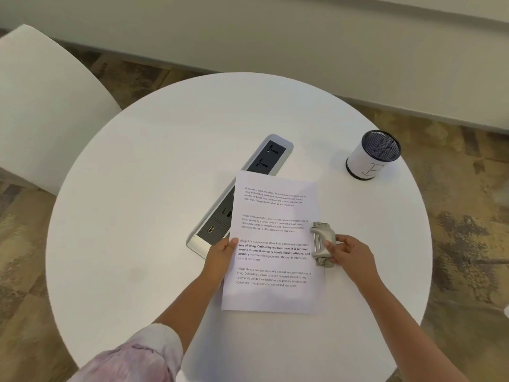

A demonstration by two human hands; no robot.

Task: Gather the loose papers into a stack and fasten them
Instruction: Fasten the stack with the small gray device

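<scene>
Item: papers (272,244), gathered into one squared stack near the centre of the round white surface (137,188), far edge overlapping a power strip (248,186). Left hand (221,253), grip pinching the stack's left edge. Right hand (348,250), grip curled round a grey metal punch (322,244) set on the stack's right edge. Status, judged: gathering done; fastening under way, unconfirmed. Legible: "Village life is a peaceful, close-knit…", repeated four times; mesh cup (373,154) marked "F"

"Village life" on papers (272,244)
</scene>
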